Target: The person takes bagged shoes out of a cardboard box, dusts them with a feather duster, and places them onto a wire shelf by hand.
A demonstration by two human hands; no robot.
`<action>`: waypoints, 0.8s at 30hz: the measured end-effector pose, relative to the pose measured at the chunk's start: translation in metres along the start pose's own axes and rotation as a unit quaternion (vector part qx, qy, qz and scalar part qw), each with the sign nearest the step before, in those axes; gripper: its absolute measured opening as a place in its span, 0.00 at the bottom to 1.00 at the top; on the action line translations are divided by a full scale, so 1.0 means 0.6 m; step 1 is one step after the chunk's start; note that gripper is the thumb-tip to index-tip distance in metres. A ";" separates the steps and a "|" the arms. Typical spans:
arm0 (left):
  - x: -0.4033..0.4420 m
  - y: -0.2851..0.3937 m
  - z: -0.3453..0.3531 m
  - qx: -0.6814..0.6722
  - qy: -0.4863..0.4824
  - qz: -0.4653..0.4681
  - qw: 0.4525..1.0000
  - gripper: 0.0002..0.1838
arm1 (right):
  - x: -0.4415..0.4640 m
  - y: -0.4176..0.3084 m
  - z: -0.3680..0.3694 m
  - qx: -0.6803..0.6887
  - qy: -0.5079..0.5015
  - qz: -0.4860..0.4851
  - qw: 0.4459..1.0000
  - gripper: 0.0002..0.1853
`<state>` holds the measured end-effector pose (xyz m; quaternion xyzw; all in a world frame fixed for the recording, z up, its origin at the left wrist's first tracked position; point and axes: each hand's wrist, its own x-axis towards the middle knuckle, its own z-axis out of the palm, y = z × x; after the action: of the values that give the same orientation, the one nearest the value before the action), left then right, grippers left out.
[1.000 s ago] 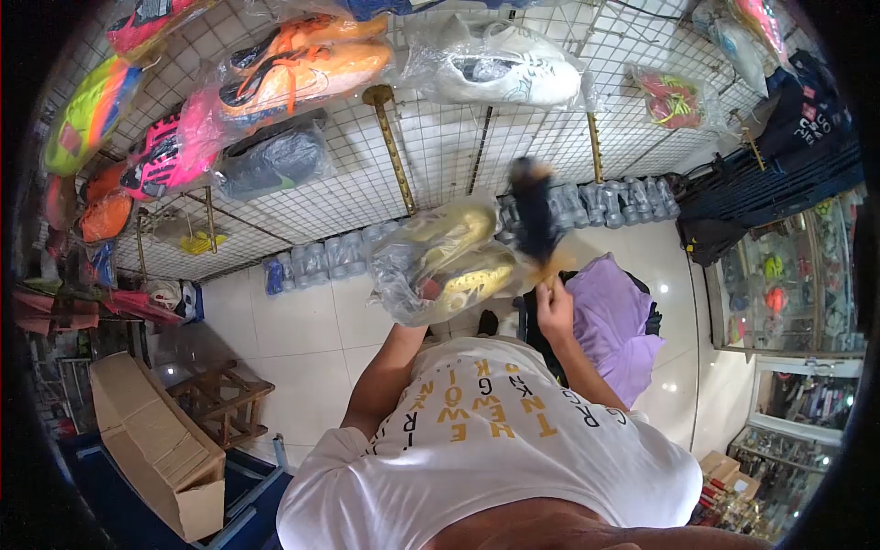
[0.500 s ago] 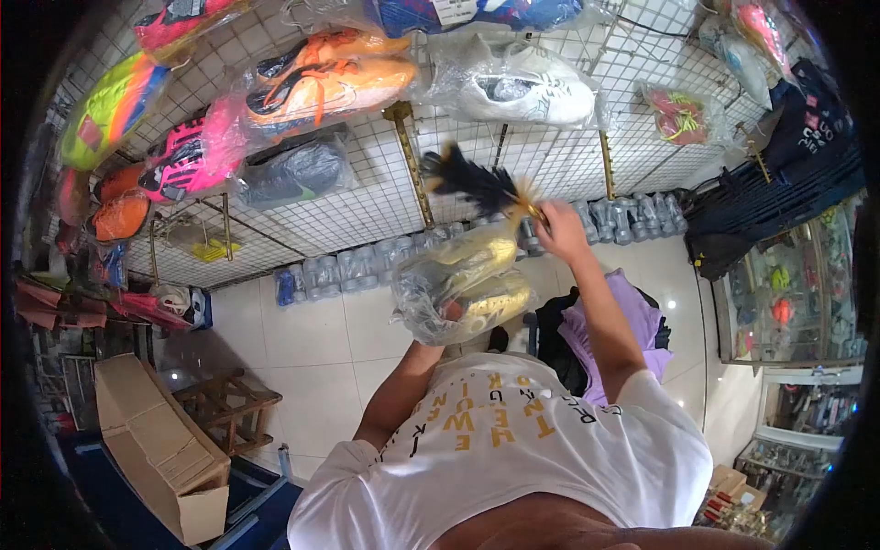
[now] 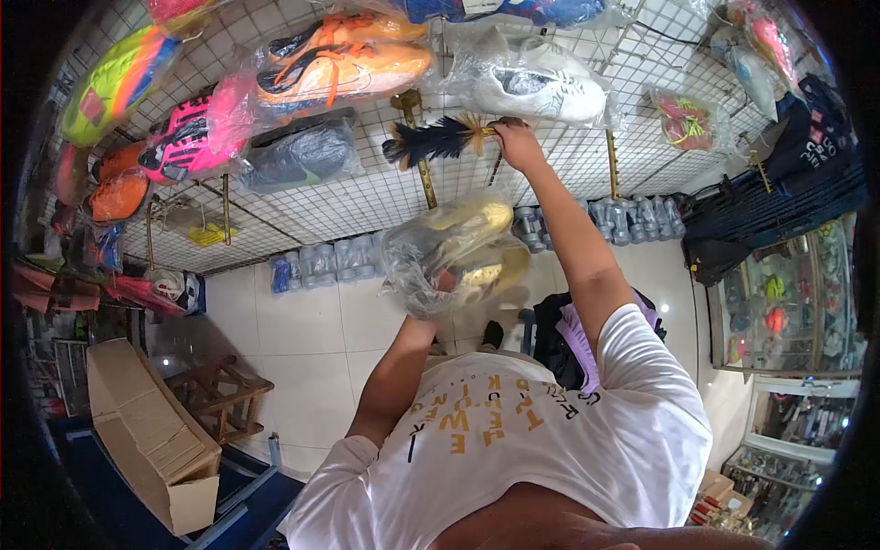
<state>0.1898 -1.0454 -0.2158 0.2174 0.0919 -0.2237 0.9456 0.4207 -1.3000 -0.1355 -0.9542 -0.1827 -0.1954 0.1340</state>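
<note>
My left hand (image 3: 423,327) is under a clear plastic bag holding a pair of gold shoes (image 3: 486,269); the bag hides most of my fingers, but the shoes are held up off the floor. My right hand (image 3: 518,145) is closed around the handle end of a feather duster (image 3: 435,141) with black feathers and tan ones near the grip. The duster points left, in front of a brass-coloured rack bar and above the gold shoes, apart from them. Just above it hang white shoes (image 3: 532,81) and orange shoes (image 3: 344,69), both bagged.
More bagged shoes, pink (image 3: 192,137) and grey (image 3: 302,156), hang on the white wire grid wall (image 3: 316,215). Dumbbells (image 3: 632,220) line its foot. At left are a cardboard box (image 3: 151,431) and a wooden stool (image 3: 220,399); at right, a glass display case (image 3: 788,302).
My right hand has lifted the feather duster up and left, away from the gold shoes toward the hanging shoes. The bagged shoes in my left hand have shifted slightly left.
</note>
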 end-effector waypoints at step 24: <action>0.106 -0.062 0.125 0.053 -0.199 -0.066 0.976 0.25 | -0.441 -0.147 -0.158 0.895 0.246 0.251 0.273 0.38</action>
<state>0.2347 -1.1339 -0.1800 0.2121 -0.0962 -0.3290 0.9152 0.1277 -1.3300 -0.1467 -0.1383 0.0477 -0.0913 0.9850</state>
